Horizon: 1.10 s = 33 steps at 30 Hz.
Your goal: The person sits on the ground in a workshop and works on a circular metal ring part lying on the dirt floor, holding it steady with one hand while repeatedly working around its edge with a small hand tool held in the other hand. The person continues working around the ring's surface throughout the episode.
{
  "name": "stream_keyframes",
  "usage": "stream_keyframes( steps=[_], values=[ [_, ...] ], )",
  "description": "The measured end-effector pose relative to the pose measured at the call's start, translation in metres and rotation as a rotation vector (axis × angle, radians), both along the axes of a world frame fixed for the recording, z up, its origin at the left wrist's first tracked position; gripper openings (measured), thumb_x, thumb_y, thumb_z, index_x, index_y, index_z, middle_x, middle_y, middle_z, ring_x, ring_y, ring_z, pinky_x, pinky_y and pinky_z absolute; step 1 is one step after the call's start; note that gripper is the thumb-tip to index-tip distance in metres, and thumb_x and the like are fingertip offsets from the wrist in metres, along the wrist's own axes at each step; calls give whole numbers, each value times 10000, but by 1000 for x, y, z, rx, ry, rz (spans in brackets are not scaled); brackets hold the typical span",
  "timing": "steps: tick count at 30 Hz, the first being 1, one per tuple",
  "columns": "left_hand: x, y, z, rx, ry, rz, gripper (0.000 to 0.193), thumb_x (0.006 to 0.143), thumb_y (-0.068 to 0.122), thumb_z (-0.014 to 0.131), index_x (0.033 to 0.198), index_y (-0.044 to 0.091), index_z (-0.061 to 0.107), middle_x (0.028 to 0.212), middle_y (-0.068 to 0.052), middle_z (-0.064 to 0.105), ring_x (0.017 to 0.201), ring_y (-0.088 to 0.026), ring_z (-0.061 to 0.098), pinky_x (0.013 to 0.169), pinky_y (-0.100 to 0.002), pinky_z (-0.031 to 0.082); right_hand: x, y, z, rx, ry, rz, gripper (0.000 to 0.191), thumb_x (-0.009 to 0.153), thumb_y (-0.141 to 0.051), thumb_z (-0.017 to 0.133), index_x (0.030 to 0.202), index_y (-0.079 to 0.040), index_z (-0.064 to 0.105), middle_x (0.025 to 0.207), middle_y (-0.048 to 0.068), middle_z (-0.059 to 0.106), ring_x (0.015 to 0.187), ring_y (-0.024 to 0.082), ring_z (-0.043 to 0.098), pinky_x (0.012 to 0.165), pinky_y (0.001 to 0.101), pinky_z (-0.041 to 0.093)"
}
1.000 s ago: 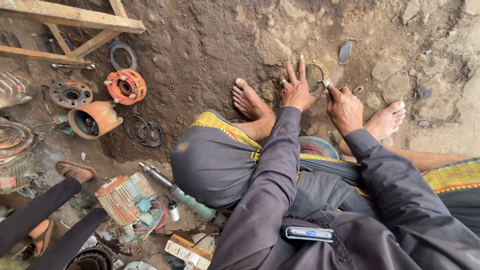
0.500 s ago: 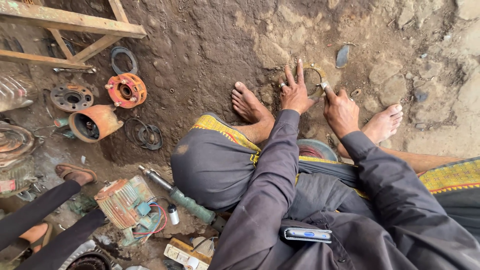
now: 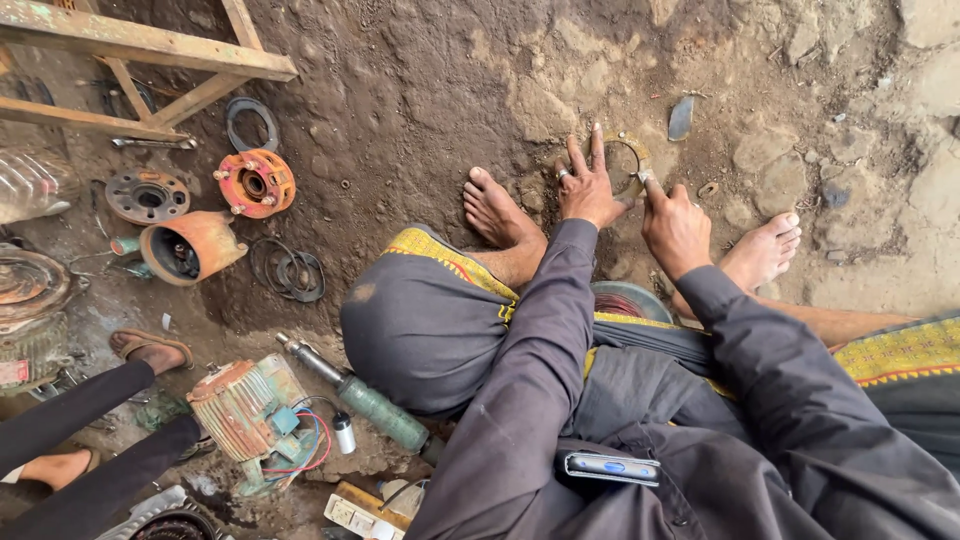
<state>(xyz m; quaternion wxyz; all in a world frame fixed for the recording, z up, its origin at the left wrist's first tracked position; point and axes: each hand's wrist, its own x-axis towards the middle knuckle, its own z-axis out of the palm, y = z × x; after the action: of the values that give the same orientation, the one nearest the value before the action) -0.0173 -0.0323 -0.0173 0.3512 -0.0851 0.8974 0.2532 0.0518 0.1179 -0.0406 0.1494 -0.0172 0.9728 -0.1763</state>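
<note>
Hands barely moved, right hand (image 3: 672, 222) tool perhaps hidden

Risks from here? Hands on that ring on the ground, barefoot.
1. The right hand works a small tool at the ring close to the left hand pinning it; a slip might catch those fingers.
2. Bare feet flank the work, exposed to the same slip.
3. The ring lies on loose dirt, so it may shift under pressure.
</note>
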Motion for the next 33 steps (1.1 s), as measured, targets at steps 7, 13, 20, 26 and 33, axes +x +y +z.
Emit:
stream_keyframes(
  steps=[7, 13, 20, 26, 33],
  values=[
    [2, 5, 1, 31, 54, 21, 1536, 611, 487, 974, 1562, 284, -215, 1681, -270, -108, 1422, -640, 240, 1138, -588, 406, -6, 5, -1, -13, 68, -10, 347, 1051, -207, 590, 1391, -181, 654, 935, 205, 613, 686, 407, 665, 565, 505, 521],
    [4, 9, 1, 22, 24, 16, 1557, 598, 430, 985, 1568, 275, -222, 1678, -288, -74, 1450, -642, 194, 1166, -592, 364, -5, 11, 2, -25, 108, 19, 328, 1054, -181, 597, 1374, -177, 668, 980, 202, 617, 733, 394, 671, 612, 496, 529],
    [2, 14, -1, 16, 51, 23, 1530, 612, 362, 975, 1556, 293, -228, 1686, -273, -87, 1469, -634, 153, 1140, -595, 388, -13, 8, 1, 8, 190, 43, 399, 959, -172, 615, 1354, -188, 673, 979, 200, 621, 721, 395, 674, 591, 482, 537],
    [3, 15, 1, 32, -4, 28, 1523, 626, 430, 962, 1562, 307, -232, 1694, -262, -115, 1486, -617, 110, 1151, -602, 368, -7, 11, 3, 11, 73, -46, 372, 992, -204, 620, 1359, -209, 682, 888, 206, 607, 656, 418, 664, 537, 513, 519],
    [4, 15, -1, 12, 56, 6, 1554, 598, 517, 964, 1563, 274, -230, 1672, -284, -116, 1440, -635, 203, 1175, -582, 369, 4, 11, 0, 17, 89, -73, 338, 1033, -216, 613, 1362, -196, 686, 905, 194, 604, 664, 404, 656, 557, 512, 519]
  ],
)
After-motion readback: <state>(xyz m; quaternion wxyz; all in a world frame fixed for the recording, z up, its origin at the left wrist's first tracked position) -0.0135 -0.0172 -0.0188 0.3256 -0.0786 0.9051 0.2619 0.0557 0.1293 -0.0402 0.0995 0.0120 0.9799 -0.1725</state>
